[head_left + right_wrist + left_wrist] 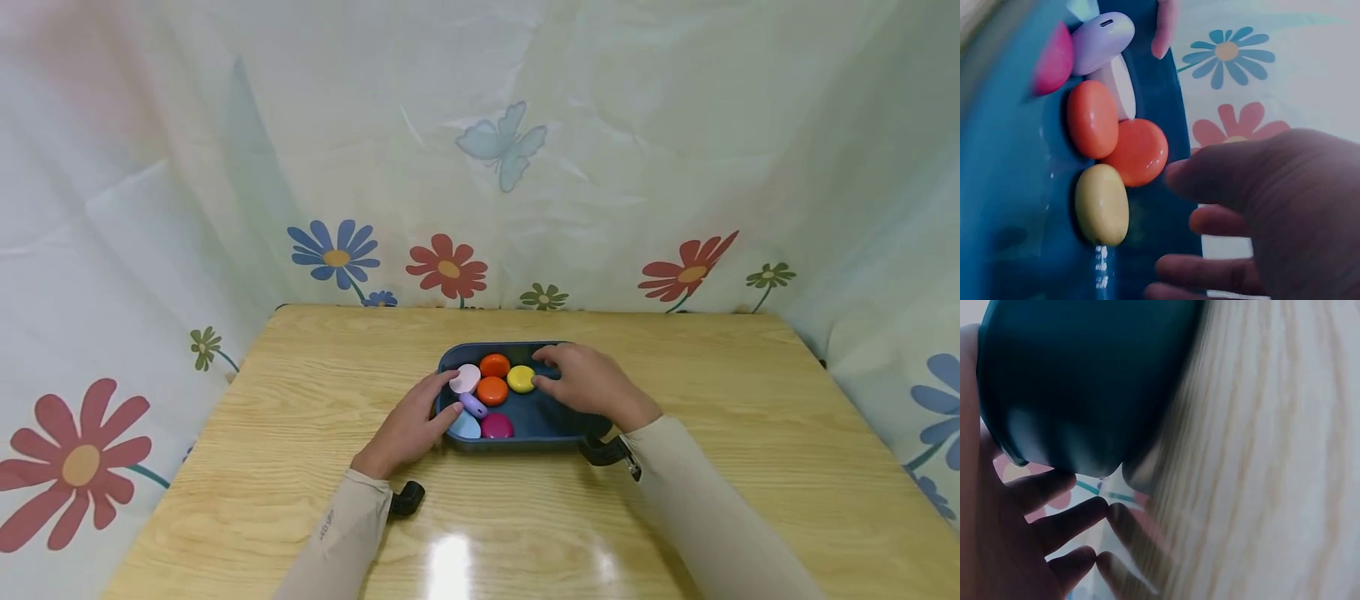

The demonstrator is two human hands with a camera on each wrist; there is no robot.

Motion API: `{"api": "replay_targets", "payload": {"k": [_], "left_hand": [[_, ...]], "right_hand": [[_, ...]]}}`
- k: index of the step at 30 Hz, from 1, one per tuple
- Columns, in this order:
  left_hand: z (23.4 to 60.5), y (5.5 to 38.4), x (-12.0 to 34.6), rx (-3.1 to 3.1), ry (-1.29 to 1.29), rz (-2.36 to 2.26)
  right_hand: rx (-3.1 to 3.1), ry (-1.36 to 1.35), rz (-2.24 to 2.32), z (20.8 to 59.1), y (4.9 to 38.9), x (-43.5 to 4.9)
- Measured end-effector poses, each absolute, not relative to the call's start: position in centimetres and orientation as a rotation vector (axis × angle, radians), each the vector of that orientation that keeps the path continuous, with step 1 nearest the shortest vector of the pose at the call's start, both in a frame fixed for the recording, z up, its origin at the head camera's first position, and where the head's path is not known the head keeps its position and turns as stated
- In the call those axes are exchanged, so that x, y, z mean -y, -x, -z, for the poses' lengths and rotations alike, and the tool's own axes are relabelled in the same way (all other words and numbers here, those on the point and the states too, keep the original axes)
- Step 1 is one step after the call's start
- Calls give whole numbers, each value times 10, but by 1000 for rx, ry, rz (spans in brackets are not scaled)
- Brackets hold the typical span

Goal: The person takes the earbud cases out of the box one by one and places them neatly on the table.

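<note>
Yellow disc [521,379], just beside right grip [588,379]

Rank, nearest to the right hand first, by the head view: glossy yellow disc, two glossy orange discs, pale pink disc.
1. Glossy yellow disc: just left of the right hand.
2. Upper orange disc and lower orange disc: left of yellow, too close to call.
3. Pale pink disc: toward the left end of the dark blue tray.

A pale, wrinkled cloth [637,125] hangs behind and along both sides of the light wooden surface [322,375]. It carries a printed blue butterfly [495,143] above red flowers [448,268], blue flowers [337,258] and small green ones. White glare [449,562] shines on the wood grain near the front.
</note>
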State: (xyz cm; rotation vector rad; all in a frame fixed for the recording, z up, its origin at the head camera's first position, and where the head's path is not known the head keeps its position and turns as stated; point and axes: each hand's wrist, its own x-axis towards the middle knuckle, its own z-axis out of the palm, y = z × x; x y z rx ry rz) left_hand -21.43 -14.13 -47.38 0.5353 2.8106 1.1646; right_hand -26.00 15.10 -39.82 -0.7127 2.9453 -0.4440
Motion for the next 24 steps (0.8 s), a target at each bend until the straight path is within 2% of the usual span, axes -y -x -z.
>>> {"api": "replay_targets", "payload": {"k": [16,24], "left_hand": [[474,221,138,-2815,-548,-1187],[478,212,139,-2805,-524,-1235]], "right_hand": [[-2809,623,207,398,290,-126],[-2798,565,185,408,288,-114]]}}
